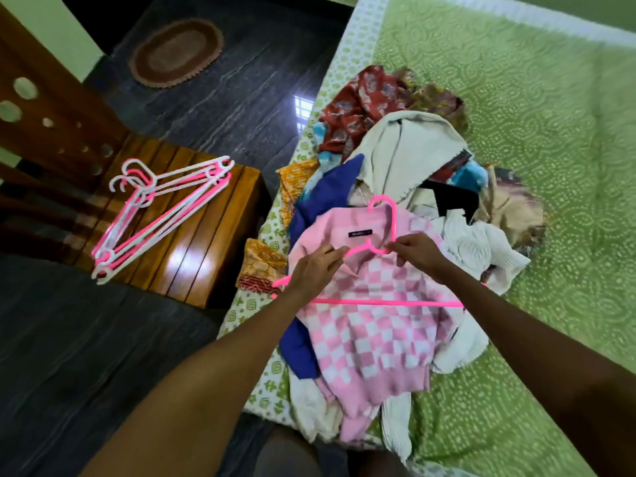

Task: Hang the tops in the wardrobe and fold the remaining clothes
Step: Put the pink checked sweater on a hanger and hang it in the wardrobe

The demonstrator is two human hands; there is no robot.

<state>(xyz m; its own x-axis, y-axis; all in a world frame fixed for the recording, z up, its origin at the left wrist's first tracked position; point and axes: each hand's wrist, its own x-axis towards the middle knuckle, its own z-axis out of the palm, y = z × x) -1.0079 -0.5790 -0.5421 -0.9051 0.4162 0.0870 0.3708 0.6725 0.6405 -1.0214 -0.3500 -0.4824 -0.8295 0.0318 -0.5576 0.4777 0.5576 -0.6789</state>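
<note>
Both hands, left hand [315, 266] and right hand [418, 251], pinch a pink hanger [378, 302] over the pink checked top [371, 339]; its dark collar label [360, 233] is unreadable.

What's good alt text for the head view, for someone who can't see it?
Both hands, left hand and right hand, grip a pink hanger over a pink-and-white checked top lying on a clothes pile on a green bedspread. To the left, spare pink and white hangers lie on a wooden chair.
</note>
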